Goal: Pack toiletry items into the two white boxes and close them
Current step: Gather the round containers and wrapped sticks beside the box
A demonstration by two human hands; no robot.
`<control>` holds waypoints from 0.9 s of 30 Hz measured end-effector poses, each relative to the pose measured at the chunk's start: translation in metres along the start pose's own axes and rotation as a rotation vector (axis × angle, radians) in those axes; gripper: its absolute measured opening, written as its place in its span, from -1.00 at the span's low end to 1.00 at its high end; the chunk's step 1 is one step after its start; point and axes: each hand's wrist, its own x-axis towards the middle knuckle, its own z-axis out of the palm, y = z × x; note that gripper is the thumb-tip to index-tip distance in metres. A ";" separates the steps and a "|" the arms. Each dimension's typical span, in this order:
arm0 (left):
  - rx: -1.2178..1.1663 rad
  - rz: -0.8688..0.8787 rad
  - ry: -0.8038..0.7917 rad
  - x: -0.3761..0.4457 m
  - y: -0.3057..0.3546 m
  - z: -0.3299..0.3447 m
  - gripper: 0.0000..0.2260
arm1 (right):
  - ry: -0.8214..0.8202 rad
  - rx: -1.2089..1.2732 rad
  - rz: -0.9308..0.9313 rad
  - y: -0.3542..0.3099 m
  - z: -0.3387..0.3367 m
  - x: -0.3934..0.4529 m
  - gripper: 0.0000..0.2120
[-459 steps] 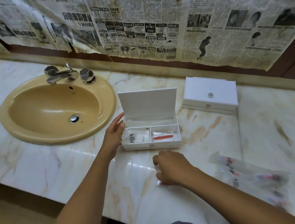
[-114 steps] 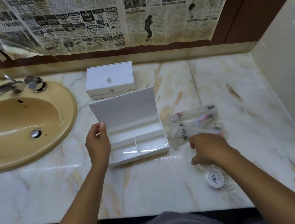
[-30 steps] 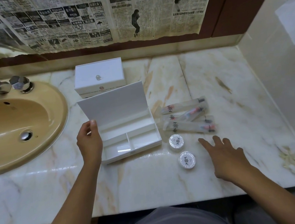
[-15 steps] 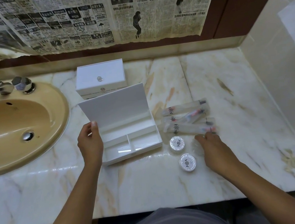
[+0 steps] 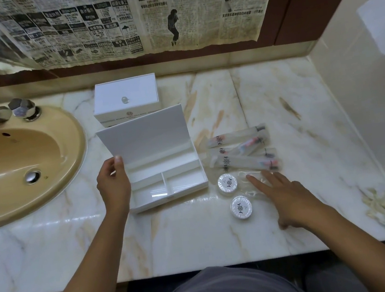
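While our left hand (image 5: 113,186) grips the open box (image 5: 165,173) by its left side, our right hand (image 5: 286,197) lies flat and open, fingers pointing at the sachets (image 5: 242,152) lying crosswise just beyond.

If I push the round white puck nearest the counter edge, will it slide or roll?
Lying flat, label up, the round puck should slide, not roll; on edge it probably would roll. Its glossy wrap on the polished marble counter suggests it slides easily. It looks small, likely light.

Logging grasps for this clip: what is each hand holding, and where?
Left hand grips the open box at its left end; right hand holds nothing.
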 end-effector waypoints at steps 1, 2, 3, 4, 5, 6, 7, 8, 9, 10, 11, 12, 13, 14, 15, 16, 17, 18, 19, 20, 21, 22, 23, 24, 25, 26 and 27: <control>-0.001 0.000 0.000 0.000 0.000 0.000 -0.68 | 0.006 -0.006 -0.008 0.002 0.002 0.000 0.21; -0.002 0.002 -0.001 0.000 0.000 0.000 -0.68 | 0.014 -0.012 -0.017 0.004 0.004 0.000 0.19; -0.004 0.006 -0.003 0.000 0.000 0.000 -0.68 | 0.023 -0.014 -0.026 0.006 0.006 -0.001 0.17; -0.006 0.010 -0.004 0.000 0.000 0.000 -0.69 | 0.033 -0.012 -0.033 0.008 0.009 0.000 0.16; -0.008 0.011 -0.005 0.000 0.001 0.000 -0.69 | 0.045 -0.007 -0.040 0.009 0.012 0.000 0.16; -0.009 0.010 -0.005 -0.001 0.001 0.000 -0.69 | 0.058 -0.004 -0.047 0.011 0.014 0.000 0.17; -0.010 0.009 -0.004 -0.001 0.001 -0.001 -0.69 | 0.070 -0.002 -0.053 0.013 0.016 0.000 0.17; -0.010 0.010 -0.003 -0.001 0.001 0.000 -0.69 | 0.078 0.001 -0.057 0.014 0.017 0.001 0.18; -0.010 0.012 -0.003 -0.001 0.001 0.000 -0.69 | 0.079 0.005 -0.059 0.015 0.017 0.001 0.19; -0.009 0.012 -0.007 -0.001 0.000 0.000 -0.69 | 0.072 0.009 -0.059 0.016 0.016 0.001 0.19; -0.008 0.012 -0.012 -0.001 0.000 0.001 -0.69 | 0.065 0.013 -0.058 0.016 0.015 0.001 0.18; -0.006 0.012 -0.014 -0.001 0.001 0.001 -0.69 | 0.063 0.019 -0.056 0.016 0.014 0.002 0.16; -0.006 0.012 -0.015 -0.001 0.000 0.002 -0.68 | 0.067 0.027 -0.055 0.014 0.013 0.004 0.13; -0.005 0.012 -0.013 -0.001 0.001 0.001 -0.68 | 0.076 0.034 -0.056 0.012 0.012 0.006 0.10; -0.005 0.012 -0.012 0.000 0.001 0.001 -0.68 | 0.087 0.039 -0.057 0.009 0.011 0.009 0.05; -0.004 0.011 -0.012 0.000 0.000 0.001 -0.68 | 0.100 0.041 -0.059 0.006 0.009 0.011 -0.01; -0.006 0.010 -0.012 0.001 0.000 0.000 -0.68 | 0.118 0.038 -0.062 0.003 0.008 0.012 -0.07; -0.010 0.009 -0.012 0.001 0.000 0.000 -0.69 | 0.138 0.031 -0.065 0.000 0.006 0.014 -0.11; -0.015 0.010 -0.012 0.001 -0.001 0.000 -0.69 | 0.161 0.022 -0.067 -0.002 0.005 0.015 -0.15; -0.019 0.010 -0.011 0.001 -0.001 0.000 -0.70 | 0.184 0.016 -0.067 -0.004 0.003 0.016 -0.19; -0.022 0.008 -0.010 0.001 -0.001 0.001 -0.70 | 0.203 0.013 -0.062 -0.006 0.002 0.016 -0.22; -0.023 0.005 -0.010 0.001 -0.001 0.001 -0.70 | 0.215 0.010 -0.054 -0.008 0.001 0.017 -0.24; -0.025 -0.001 -0.009 0.001 -0.001 0.001 -0.71 | 0.220 0.005 -0.043 -0.010 -0.001 0.017 -0.26; -0.028 -0.005 -0.008 0.001 -0.001 0.001 -0.71 | 0.222 -0.002 -0.031 -0.012 -0.003 0.018 -0.27; -0.030 -0.007 -0.007 0.001 -0.001 0.001 -0.71 | 0.222 -0.009 -0.021 -0.013 -0.004 0.018 -0.27; -0.031 -0.006 -0.007 0.001 -0.001 0.001 -0.71 | 0.223 -0.011 -0.013 -0.014 -0.006 0.017 -0.27; -0.032 -0.006 -0.007 0.001 -0.001 0.000 -0.71 | 0.222 -0.007 -0.004 -0.015 -0.009 0.017 -0.27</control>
